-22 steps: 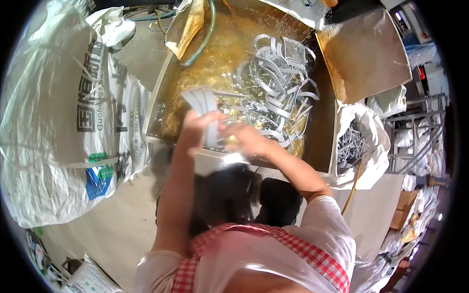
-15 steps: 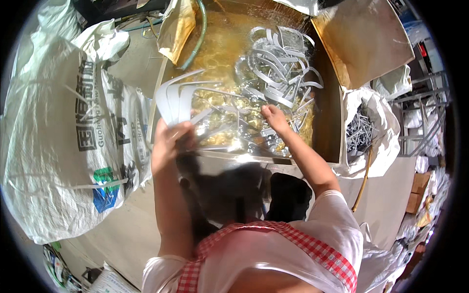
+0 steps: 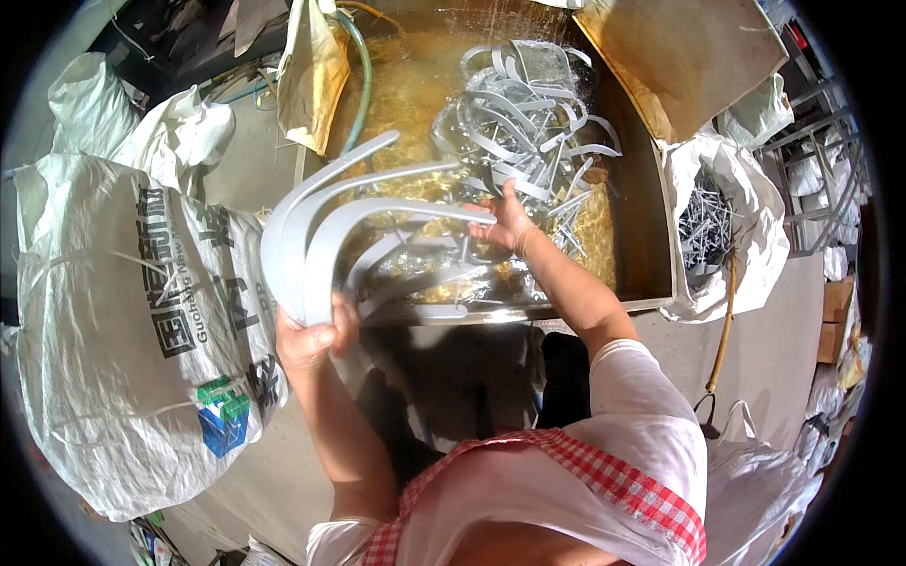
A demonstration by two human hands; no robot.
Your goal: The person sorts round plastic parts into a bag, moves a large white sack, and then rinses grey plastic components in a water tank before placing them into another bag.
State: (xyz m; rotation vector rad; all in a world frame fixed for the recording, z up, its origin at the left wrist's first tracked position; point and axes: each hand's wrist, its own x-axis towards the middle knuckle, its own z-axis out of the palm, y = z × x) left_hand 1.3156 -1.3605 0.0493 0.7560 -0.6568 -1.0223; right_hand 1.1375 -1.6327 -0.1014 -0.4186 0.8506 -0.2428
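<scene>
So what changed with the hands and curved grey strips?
The left hand carried the curved grey strips left and toward the body; the right hand moved away from it, over the rectangular metal tank, fingers now spread. The left grip and the pile of grey strips in the tank stayed.

Large white woven sack (image 3: pixel 104 349) at left, brown boxes (image 3: pixel 836 300) and grey metal rack (image 3: pixel 813 138) at right

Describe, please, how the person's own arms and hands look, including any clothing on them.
The left hand and right hand are bare, without gloves. The forearms are uncovered too; no watch shows. Loose, plain white sleeves end near the elbows.
</scene>
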